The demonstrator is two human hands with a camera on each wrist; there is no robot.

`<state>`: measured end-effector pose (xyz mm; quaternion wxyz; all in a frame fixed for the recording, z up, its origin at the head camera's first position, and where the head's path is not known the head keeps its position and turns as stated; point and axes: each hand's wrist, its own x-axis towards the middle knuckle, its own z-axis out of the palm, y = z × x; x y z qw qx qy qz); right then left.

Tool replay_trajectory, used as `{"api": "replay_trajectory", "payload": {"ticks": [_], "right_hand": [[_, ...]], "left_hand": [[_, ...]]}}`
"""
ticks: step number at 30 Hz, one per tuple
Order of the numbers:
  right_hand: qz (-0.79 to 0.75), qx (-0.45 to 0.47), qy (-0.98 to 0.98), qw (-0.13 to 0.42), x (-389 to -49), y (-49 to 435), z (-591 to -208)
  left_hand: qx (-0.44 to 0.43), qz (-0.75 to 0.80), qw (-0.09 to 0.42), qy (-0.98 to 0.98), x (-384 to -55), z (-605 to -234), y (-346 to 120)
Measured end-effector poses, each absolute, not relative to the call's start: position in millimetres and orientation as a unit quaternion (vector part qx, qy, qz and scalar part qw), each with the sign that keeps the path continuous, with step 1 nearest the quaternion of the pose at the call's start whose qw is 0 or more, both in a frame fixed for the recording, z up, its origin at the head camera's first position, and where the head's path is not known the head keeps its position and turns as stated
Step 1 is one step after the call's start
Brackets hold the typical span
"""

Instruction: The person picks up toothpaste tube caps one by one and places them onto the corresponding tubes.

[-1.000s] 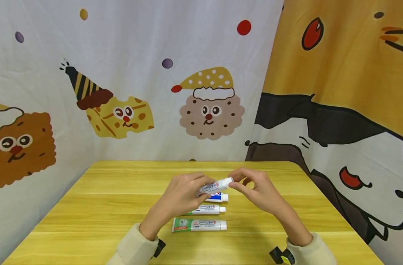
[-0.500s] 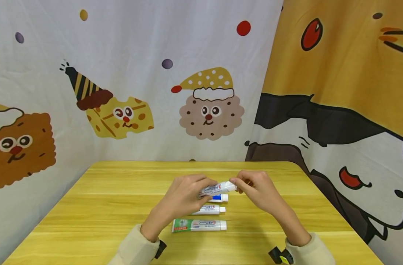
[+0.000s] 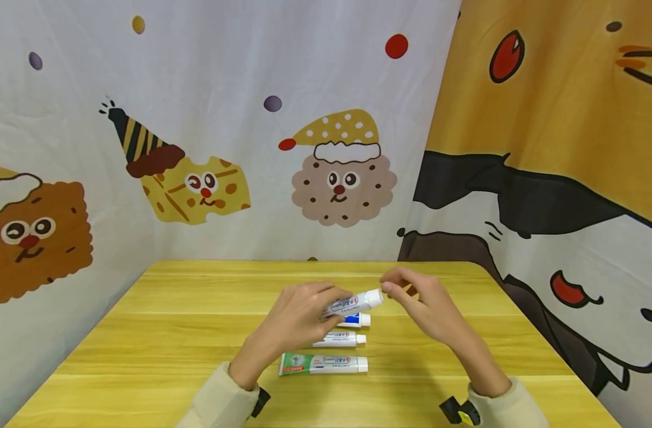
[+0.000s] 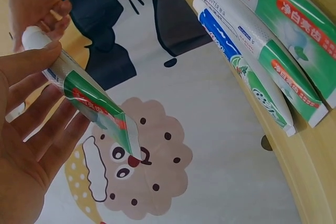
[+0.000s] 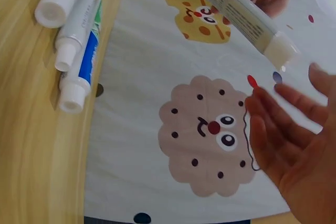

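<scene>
My left hand [image 3: 299,315] pinches a white and green toothpaste tube [image 3: 347,304] between thumb and fingers, above the table. Its white cap [image 5: 281,52] points right, toward my right hand [image 3: 425,303]. In the right wrist view the fingers of that hand are spread and bent a little, apart from the cap and holding nothing. Below the held tube lie a blue and white toothpaste tube [image 3: 353,320], a slim white and green tube [image 3: 339,339] and a larger white and green tube [image 3: 331,364], partly covered by my left hand except the nearest. The left wrist view shows their green ends.
The tubes lie roughly parallel on a yellow wooden table [image 3: 160,345], caps to the right. Behind the table hangs a white curtain [image 3: 224,89] with cartoon prints, and to the right a yellow, black and white one [image 3: 561,119].
The right fingers closed on the cap end half a second ago and have now moved off it, up and right. The left hand has shifted the tube slightly right.
</scene>
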<state>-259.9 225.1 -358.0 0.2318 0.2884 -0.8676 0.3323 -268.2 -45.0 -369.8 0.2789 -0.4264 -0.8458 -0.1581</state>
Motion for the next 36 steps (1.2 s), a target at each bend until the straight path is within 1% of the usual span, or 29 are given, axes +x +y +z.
{"api": "replay_trajectory", "payload": {"ticks": [7,12,25,36], "right_hand": [[0.36,0.385,-0.819,0.227,-259.3,229.5,-352.9],[0.348,0.406,-0.815,0.222,-260.6,229.9,-353.2],[0.334,0.385,-0.83,0.227,-260.5,230.7,-355.5],[0.326,0.349,-0.852,0.217,-260.2,228.4,-356.7]], "left_hand": [[-0.421,-0.157,0.272,-0.851,-268.3,-369.4,-46.1],[-0.421,-0.158,0.272,-0.851,-268.2,-369.7,-45.7],[-0.427,-0.164,0.273,-0.846,-267.9,-369.5,-44.5],[-0.433,-0.156,0.285,-0.841,-267.2,-370.6,-43.4]]}}
